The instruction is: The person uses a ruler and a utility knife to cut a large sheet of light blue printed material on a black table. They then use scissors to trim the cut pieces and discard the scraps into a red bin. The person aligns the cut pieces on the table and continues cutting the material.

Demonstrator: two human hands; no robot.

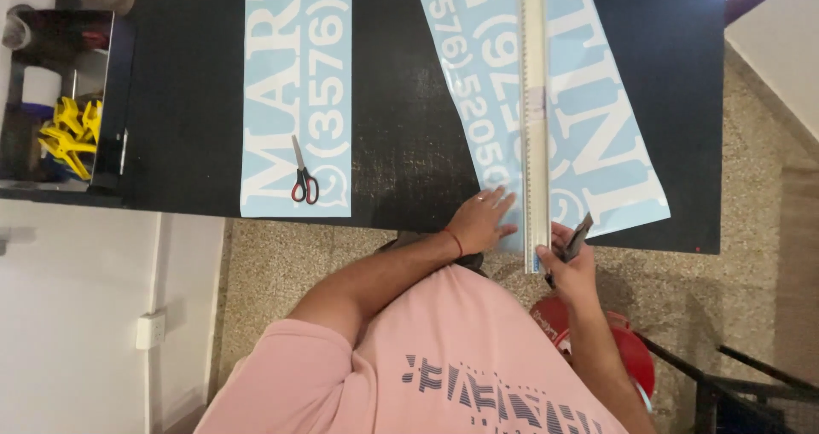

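Note:
A long pale-blue vinyl sheet (589,135) with large white letters lies on the black table (401,118). A long metal ruler (536,110) runs along it. My left hand (482,221) presses flat on the sheet just left of the ruler's near end, fingers spread. My right hand (570,268) grips a dark utility knife (578,238) at the ruler's near end, right of the ruler, by the table's front edge.
A second pale-blue lettered sheet (294,84) lies to the left with red-handled scissors (303,178) on it. A box with yellow clamps (68,131) sits at the far left. A red stool (627,349) stands on the speckled floor below.

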